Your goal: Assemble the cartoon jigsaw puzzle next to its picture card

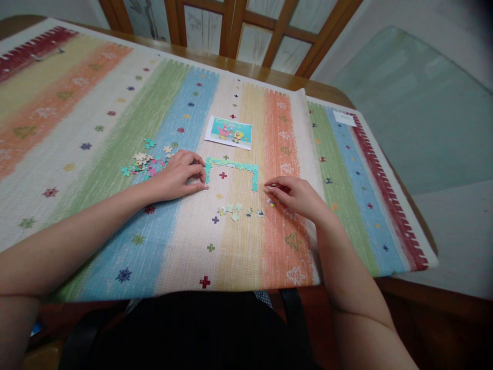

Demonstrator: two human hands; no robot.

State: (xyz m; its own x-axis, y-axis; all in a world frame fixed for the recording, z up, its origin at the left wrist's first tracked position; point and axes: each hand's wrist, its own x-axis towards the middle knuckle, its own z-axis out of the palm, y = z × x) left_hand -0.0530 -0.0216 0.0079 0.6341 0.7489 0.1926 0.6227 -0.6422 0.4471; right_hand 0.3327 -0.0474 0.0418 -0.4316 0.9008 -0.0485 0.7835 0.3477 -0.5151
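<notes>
A partly joined jigsaw border [231, 165], teal and shaped like an upside-down U, lies on a striped mat [115, 118]. My left hand [180, 174] rests on the mat with curled fingers touching the border's left leg. My right hand [295, 194] sits just right of the border's right leg, fingers bent and tips pressed on the mat by a small loose piece [271, 203]. A few loose pieces [236, 210] lie below the border, between my hands. A pile of several pieces [146, 159] is left of my left hand.
A small reference picture [228, 132] with cartoon figures lies beyond the border. The mat covers a wooden table [269, 77]; a wooden chair back [231, 25] stands behind it. A glass tabletop [416, 103] is at the right. A white label [344, 118] sits at the mat's far right.
</notes>
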